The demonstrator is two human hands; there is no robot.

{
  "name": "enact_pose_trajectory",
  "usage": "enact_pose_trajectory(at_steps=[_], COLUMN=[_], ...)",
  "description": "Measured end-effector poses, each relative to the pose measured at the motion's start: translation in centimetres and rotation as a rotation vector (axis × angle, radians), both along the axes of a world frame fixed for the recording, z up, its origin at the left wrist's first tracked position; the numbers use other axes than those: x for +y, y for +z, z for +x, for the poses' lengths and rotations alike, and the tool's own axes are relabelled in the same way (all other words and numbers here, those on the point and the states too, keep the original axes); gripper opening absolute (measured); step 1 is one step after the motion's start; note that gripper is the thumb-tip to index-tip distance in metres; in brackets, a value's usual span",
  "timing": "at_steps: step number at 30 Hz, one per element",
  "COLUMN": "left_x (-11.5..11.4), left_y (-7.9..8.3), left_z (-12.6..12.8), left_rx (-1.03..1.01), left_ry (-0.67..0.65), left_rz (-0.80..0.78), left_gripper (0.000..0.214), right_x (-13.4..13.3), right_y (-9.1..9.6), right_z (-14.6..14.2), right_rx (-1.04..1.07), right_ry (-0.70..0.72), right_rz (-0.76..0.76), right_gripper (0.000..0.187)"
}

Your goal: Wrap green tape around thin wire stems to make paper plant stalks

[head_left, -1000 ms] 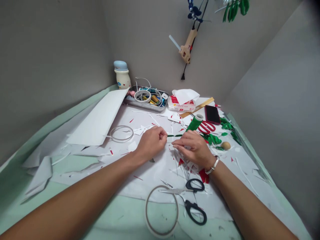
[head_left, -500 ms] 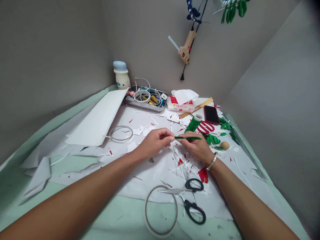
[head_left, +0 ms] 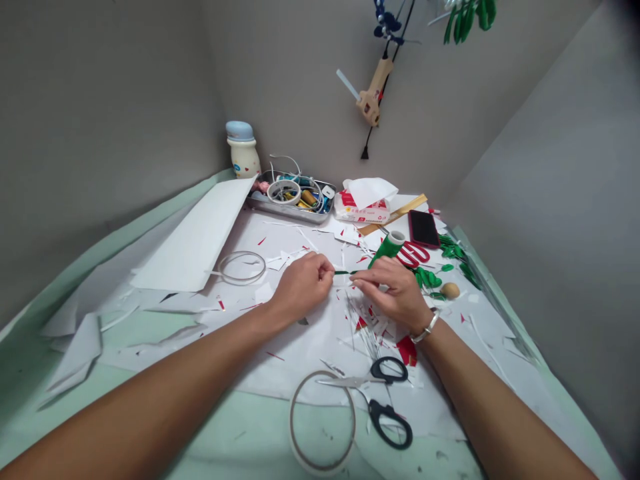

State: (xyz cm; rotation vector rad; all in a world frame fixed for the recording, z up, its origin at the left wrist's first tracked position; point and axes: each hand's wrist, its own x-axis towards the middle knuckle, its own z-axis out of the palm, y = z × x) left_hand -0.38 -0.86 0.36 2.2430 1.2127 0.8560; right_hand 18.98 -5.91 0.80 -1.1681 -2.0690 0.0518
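A narrow dark green strip (head_left: 342, 272) spans the small gap between my two hands, above the paper-covered table. My left hand (head_left: 306, 279) has its fingers closed on the strip's left end. At the other end, my right hand (head_left: 393, 288) pinches with thumb and forefinger; a bracelet circles that wrist. Whether the strip is ribbon or a wrapped leaf cannot be made out. Just behind my right hand stands a spool of green thread (head_left: 387, 248), slightly tilted. Thin wires (head_left: 365, 333) and red scraps lie below the right hand.
Black-handled scissors (head_left: 385, 400) and a tape roll (head_left: 323, 423) lie in front. Behind are a metal tray (head_left: 295, 212) of spools, a tissue pack (head_left: 363, 208), a phone (head_left: 423, 229), red-handled scissors (head_left: 413, 254) and green leaves (head_left: 426, 277). A glue gun (head_left: 374, 93) hangs on the wall.
My left hand has shifted slightly left and its fingers have curled in. The green strip, which stretched across my right hand, now shows only between the hands.
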Motion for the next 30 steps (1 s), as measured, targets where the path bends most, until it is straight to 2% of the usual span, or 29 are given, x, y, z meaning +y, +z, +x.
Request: enact_pose_trajectory(at_steps=[2, 4, 6, 8, 12, 15, 19, 23, 27, 30], left_x=[-0.3, -0.6, -0.8, -0.9, -0.7, -0.3, 0.3, 0.7, 0.4, -0.2], left_y=[0.1, 0.3, 0.6, 0.8, 1.0, 0.9, 0.4, -0.2, -0.2, 0.1], left_z=[0.1, 0.2, 0.2, 0.2, 0.1, 0.2, 0.3, 0.1, -0.1, 0.0], left_rx=[0.037, 0.039, 0.001, -0.084, -0.309, -0.471, -0.545, -0.370, -0.103, 0.009], left_ry=[-0.082, -0.221, -0.362, -0.444, -0.444, -0.352, -0.137, 0.042, 0.031, -0.082], left_rz=[-0.011, -0.056, -0.129, -0.240, -0.518, -0.589, -0.545, -0.372, -0.093, -0.020], left_gripper=[0.013, 0.012, 0.012, 0.013, 0.015, 0.019, 0.020, 0.018, 0.015, 0.014], right_x=[0.0, 0.1, 0.4, 0.7, 1.3, 1.3, 0.6, 0.0, -0.1, 0.0], right_y=[0.2, 0.2, 0.0, -0.3, -1.2, -1.7, -1.5, -0.9, -0.3, 0.0], right_z=[0.2, 0.4, 0.7, 1.0, 1.5, 1.1, -0.2, -0.9, -0.6, -0.1], right_rx=[0.096, 0.174, 0.239, 0.300, 0.330, 0.209, -0.095, -0.259, -0.195, -0.058], right_ry=[-0.010, -0.015, -0.030, -0.058, -0.084, -0.056, 0.013, 0.052, 0.041, 0.007], right_rz=[-0.028, -0.063, -0.099, -0.134, -0.189, -0.190, -0.150, -0.023, 0.037, 0.013], right_gripper=[0.016, 0.016, 0.017, 0.016, 0.017, 0.018, 0.017, 0.017, 0.018, 0.019])
